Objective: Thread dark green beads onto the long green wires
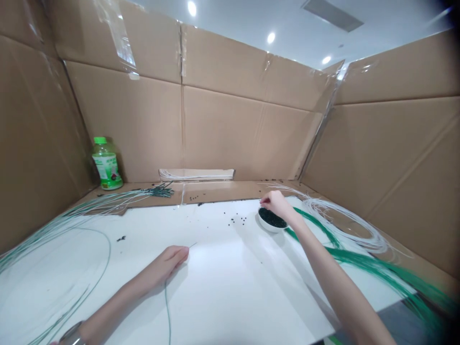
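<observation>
My left hand (174, 258) is closed in a pinch on a thin green wire (167, 306). The wire's short tip pokes out past the fingertips, and its long end hangs down toward the near edge. Over the rim of a small white bowl (275, 229), my right hand (275, 202) has its fingers pinched together. Small dark beads (271, 218) fill the bowl. Whatever sits between the right fingertips is too small to make out. Several loose black beads (237, 220) lie on the white board (223, 287) left of the bowl.
Green strands (359, 258) and a coil of white wire (362, 230) lie at the right. At the left is a bundle of beaded green wires (122, 195), with a green bottle (106, 165) behind. Cardboard walls (230, 124) enclose the board. A narrow cardboard tray (197, 178) holds white strands.
</observation>
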`<state>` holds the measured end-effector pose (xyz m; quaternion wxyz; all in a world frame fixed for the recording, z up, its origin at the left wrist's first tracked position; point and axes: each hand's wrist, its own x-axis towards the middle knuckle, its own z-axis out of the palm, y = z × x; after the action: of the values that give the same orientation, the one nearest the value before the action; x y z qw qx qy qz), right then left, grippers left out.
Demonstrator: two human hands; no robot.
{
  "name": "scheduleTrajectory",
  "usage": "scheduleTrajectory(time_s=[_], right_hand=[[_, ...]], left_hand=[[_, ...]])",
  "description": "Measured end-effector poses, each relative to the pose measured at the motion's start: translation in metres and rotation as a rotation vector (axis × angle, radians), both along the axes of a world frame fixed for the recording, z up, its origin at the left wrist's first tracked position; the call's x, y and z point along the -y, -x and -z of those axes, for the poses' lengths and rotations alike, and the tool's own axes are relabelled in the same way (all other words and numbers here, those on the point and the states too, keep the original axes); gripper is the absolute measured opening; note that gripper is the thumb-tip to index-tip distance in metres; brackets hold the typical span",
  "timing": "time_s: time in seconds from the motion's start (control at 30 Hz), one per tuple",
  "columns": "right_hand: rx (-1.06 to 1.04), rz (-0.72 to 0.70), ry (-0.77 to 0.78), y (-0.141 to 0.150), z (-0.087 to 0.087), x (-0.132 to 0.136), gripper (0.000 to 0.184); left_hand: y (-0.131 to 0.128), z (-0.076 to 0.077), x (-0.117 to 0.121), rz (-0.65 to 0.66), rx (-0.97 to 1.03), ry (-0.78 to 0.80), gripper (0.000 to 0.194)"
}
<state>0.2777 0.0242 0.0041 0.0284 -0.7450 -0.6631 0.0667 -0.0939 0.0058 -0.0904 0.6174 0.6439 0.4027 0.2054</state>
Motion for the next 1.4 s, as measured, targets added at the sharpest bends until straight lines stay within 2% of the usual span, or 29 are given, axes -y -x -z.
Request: scheduleTrajectory(time_s=[0.17,0.27,0.43,0.7,0.93,1.4], right_hand=[[-0.098,-0.108,0.04,0.05,0.016,-0.028,0.026],[-0.139,-0.128,0.086,0.064,0.029,-0.038,0.027],[-0.167,-0.125,0.137,0.061,0.039,-0.039,0.03],[-0.212,-0.108,0.138,0.052,0.039,-0.041,0.03],[-0.236,-0.117,0.161,0.048,0.045,-0.04,0.03],[-0.196,-0.114,0.102,0.051,0.044,-0.039,0.029]], left_hand=[[0.0,-0.005,0.002,-0.006,-0.015,-0.018,0.058],[-0.003,-0.008,0.004,-0.012,-0.028,-0.031,0.058],[-0.004,-0.011,0.005,-0.006,-0.035,-0.044,0.057],[0.0,-0.008,0.005,0.018,-0.022,-0.055,0.053],[0.002,-0.001,0.003,0.021,-0.006,-0.059,0.05],[0.0,-0.002,0.002,0.02,0.001,-0.056,0.052]])
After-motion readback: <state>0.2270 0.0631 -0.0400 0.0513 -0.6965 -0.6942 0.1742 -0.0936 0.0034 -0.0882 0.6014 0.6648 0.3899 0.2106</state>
